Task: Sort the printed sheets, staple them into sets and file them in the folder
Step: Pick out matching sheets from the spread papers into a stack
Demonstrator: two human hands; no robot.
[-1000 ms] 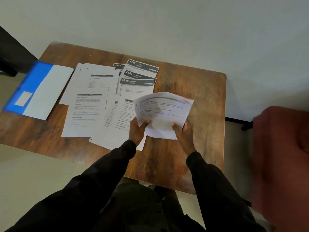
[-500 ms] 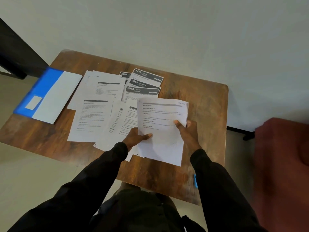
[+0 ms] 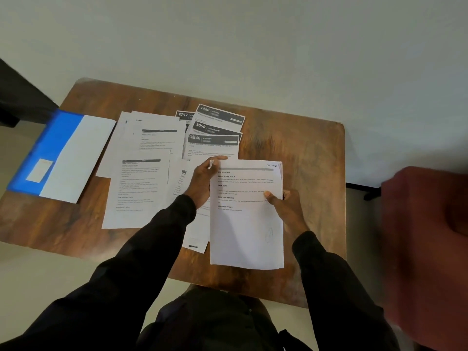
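while both hands are on the sheaf of sheets, we hold it low over the near right part of the table, squared up with its printed face towards us, probably so its edges line up before stapling. our left hand is at the sheaf's upper left corner, its fingertips curled over the top edge and closed on the paper, which pins that corner. our right hand clamps the sheaf's right edge about halfway up, the thumb lying flat on the printed face and the other fingers hidden behind the pages (so we cannot tell how they sit). the sheaf thus runs from the left fingertips at its top corner, past the right thumb, and hangs free below both hands towards the table's near edge.

left of the sheaf lie the unsorted pages, fanned and overlapping on the wood, and just beyond its top edge are the dark-headed numbered sheets, overlapping one another like shingles. farther left of the sheaf, well apart from it, the blue folder lies open at the table's left end with a white sheet on it, seemingly ready for filing. we see no stapler anywhere, so we judge that sorting is the step in hand, with stapling and filing not yet begun.
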